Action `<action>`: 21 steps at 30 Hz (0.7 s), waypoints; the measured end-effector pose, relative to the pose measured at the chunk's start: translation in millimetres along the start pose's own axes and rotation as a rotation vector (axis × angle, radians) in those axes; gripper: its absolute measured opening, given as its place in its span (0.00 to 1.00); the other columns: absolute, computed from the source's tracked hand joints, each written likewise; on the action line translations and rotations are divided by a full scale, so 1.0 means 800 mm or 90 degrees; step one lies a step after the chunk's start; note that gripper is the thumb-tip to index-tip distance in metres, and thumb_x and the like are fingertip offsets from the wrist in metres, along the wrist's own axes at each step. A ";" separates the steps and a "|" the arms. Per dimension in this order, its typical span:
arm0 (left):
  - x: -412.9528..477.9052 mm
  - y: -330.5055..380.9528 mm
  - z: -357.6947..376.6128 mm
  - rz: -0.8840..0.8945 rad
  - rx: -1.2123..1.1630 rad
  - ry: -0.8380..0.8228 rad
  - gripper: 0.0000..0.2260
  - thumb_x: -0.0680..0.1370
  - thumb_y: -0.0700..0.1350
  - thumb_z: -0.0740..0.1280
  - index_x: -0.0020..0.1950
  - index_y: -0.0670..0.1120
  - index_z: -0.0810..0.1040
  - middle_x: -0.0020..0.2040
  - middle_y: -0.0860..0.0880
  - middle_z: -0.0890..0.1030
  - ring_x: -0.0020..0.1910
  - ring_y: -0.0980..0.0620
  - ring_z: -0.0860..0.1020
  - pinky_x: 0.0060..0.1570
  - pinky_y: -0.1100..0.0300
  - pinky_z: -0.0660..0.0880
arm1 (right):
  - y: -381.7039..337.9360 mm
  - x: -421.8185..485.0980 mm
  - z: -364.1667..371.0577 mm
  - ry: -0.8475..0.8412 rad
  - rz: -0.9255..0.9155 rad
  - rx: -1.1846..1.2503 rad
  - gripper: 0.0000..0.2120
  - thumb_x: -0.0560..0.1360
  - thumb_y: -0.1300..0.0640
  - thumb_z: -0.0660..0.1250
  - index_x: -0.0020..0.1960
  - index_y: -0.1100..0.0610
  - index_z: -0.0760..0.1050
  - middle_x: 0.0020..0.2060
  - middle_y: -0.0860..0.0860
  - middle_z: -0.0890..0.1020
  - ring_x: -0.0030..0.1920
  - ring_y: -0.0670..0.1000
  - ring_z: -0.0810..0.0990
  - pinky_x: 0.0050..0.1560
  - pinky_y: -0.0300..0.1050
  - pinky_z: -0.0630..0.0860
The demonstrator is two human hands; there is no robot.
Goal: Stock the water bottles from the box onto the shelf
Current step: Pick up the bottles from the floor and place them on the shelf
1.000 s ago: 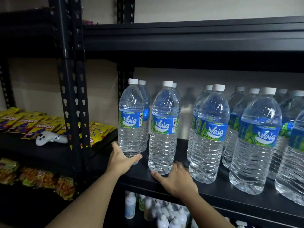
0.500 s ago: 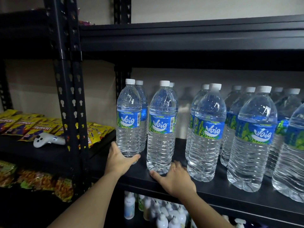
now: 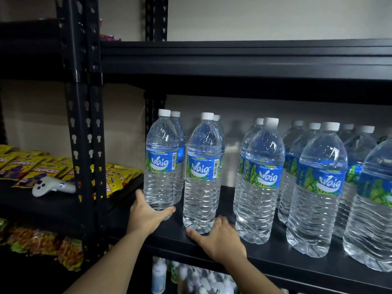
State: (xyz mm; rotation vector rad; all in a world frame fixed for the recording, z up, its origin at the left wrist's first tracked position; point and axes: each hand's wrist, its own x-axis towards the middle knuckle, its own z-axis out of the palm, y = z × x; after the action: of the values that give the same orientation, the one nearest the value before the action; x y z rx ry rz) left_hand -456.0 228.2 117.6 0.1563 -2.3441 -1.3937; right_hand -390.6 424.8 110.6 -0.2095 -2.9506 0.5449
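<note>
**Two hands, two bottles**

The left hand (image 3: 148,216) curls its fingers (image 3: 139,194) round the bottom of the end bottle (image 3: 161,166), by the left front corner of the shelf (image 3: 280,262). The right hand (image 3: 220,238) holds the next bottle (image 3: 202,177) low down too. Both bottles stand up straight.

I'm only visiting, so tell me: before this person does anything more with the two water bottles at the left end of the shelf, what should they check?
1. Left hand grips the base of the leftmost clear plastic white-capped water bottle: ok.
2. Right hand grips the base of the neighbouring clear plastic bottle: ok.
3. Both bottles upright, blue-green labels facing out: ok.
4. Even spacing along the black metal shelf: not ok, a wider gap before the third front bottle.
5. Box with more bottles: out of view, cannot tell.
</note>
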 end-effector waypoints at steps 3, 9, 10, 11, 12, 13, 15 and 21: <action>0.000 0.000 0.000 -0.004 0.005 -0.003 0.34 0.61 0.57 0.80 0.55 0.49 0.63 0.58 0.47 0.75 0.63 0.45 0.71 0.53 0.52 0.72 | -0.001 -0.001 -0.003 -0.005 -0.009 -0.017 0.50 0.70 0.23 0.55 0.75 0.62 0.60 0.75 0.57 0.64 0.75 0.57 0.61 0.75 0.49 0.57; -0.002 0.000 -0.002 0.001 0.001 -0.014 0.34 0.61 0.57 0.80 0.56 0.50 0.64 0.59 0.46 0.75 0.64 0.45 0.70 0.54 0.52 0.71 | -0.001 -0.002 -0.006 -0.018 -0.017 -0.022 0.51 0.71 0.24 0.55 0.77 0.63 0.57 0.77 0.58 0.60 0.77 0.57 0.58 0.77 0.50 0.55; -0.002 0.000 -0.002 0.002 0.005 -0.015 0.34 0.61 0.57 0.80 0.58 0.49 0.64 0.60 0.46 0.75 0.65 0.45 0.70 0.55 0.52 0.71 | -0.002 -0.002 -0.006 -0.017 -0.019 -0.021 0.51 0.71 0.24 0.55 0.77 0.63 0.57 0.77 0.58 0.61 0.77 0.57 0.58 0.77 0.50 0.55; -0.002 -0.001 -0.002 0.002 0.005 -0.014 0.36 0.61 0.58 0.80 0.59 0.49 0.64 0.61 0.46 0.75 0.65 0.45 0.69 0.55 0.52 0.71 | -0.002 -0.002 -0.006 -0.018 -0.019 -0.020 0.52 0.71 0.24 0.55 0.77 0.64 0.57 0.77 0.58 0.60 0.77 0.57 0.58 0.77 0.50 0.55; -0.002 0.000 -0.002 -0.001 0.005 -0.016 0.37 0.61 0.58 0.80 0.61 0.49 0.64 0.62 0.45 0.74 0.65 0.45 0.69 0.56 0.51 0.70 | -0.001 -0.002 -0.005 -0.019 -0.017 -0.020 0.52 0.71 0.24 0.55 0.77 0.64 0.56 0.77 0.58 0.60 0.77 0.57 0.58 0.77 0.50 0.55; -0.003 -0.001 -0.002 -0.003 0.004 -0.019 0.37 0.61 0.58 0.80 0.61 0.49 0.64 0.62 0.45 0.74 0.66 0.45 0.69 0.56 0.51 0.71 | -0.001 -0.002 -0.005 -0.020 -0.017 -0.020 0.52 0.70 0.23 0.55 0.77 0.64 0.56 0.77 0.58 0.60 0.77 0.57 0.58 0.76 0.50 0.56; -0.003 -0.001 -0.002 0.001 0.006 -0.023 0.36 0.61 0.59 0.80 0.59 0.50 0.64 0.62 0.46 0.75 0.65 0.45 0.70 0.57 0.51 0.71 | -0.001 -0.001 -0.004 -0.014 -0.017 -0.018 0.52 0.70 0.23 0.55 0.76 0.63 0.58 0.76 0.58 0.61 0.77 0.57 0.59 0.76 0.51 0.57; -0.015 -0.007 0.000 0.006 0.137 -0.035 0.57 0.64 0.69 0.72 0.79 0.41 0.46 0.74 0.42 0.66 0.72 0.43 0.66 0.67 0.49 0.67 | 0.000 -0.003 -0.003 0.000 -0.017 0.022 0.58 0.61 0.17 0.53 0.73 0.61 0.65 0.73 0.58 0.67 0.73 0.58 0.65 0.73 0.52 0.64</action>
State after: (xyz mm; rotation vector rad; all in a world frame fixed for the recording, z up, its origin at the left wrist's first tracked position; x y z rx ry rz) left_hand -445.5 228.9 109.3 0.1687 -2.5337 -1.1528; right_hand -387.8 425.1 112.9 -0.1671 -2.9365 0.5909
